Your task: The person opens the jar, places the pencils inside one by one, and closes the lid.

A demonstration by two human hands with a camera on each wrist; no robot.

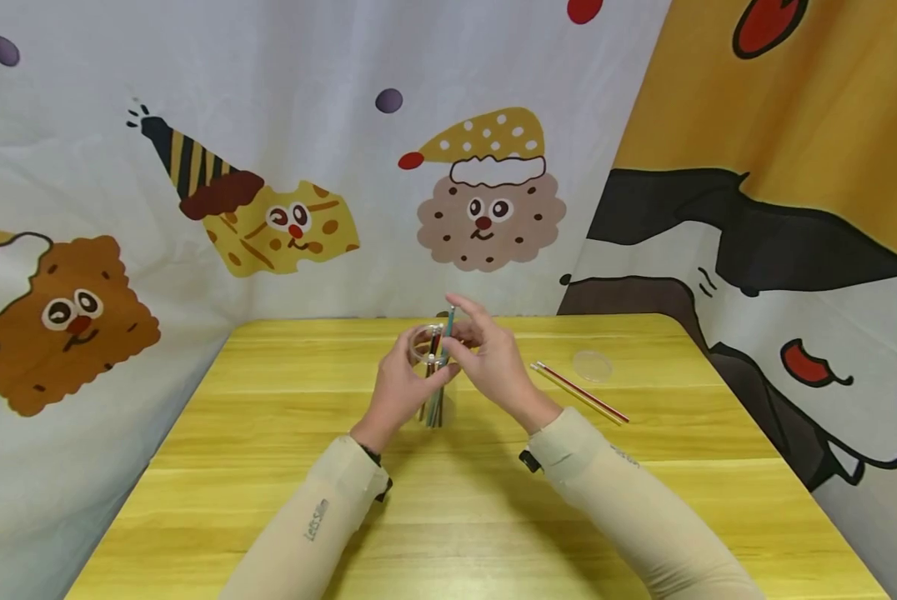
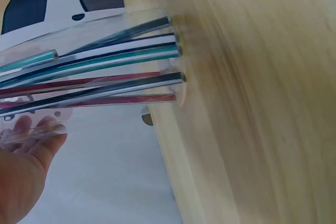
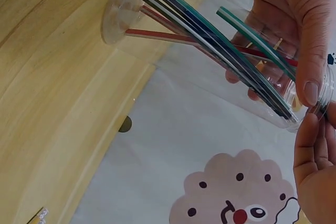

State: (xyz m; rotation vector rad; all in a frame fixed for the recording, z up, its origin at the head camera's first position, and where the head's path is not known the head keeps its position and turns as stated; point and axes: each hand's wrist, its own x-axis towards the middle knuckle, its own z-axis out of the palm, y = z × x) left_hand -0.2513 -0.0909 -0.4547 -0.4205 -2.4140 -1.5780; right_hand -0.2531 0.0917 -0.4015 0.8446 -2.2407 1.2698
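My left hand (image 1: 402, 387) holds a clear plastic jar (image 3: 111, 24) near its mouth, fingers wrapped about its wall. Inside lean several striped pencils (image 2: 126, 56) in dark, teal and red, their lower ends at the jar's bottom. A teal pencil (image 1: 450, 321) stands partly in the mouth, its lower end raised above the others' ends. My right hand (image 1: 497, 367) pinches this pencil by its upper part, with the index finger up at its top. In the right wrist view, the fingertips of both hands meet around the jar's threaded neck.
Two pencils (image 1: 579, 390), one red-striped and one yellow, lie side by side on the wooden table (image 1: 448, 517) to the right. A clear round lid (image 1: 593, 365) lies just beyond them. Behind the table hangs a cartoon-printed curtain (image 1: 373, 292).
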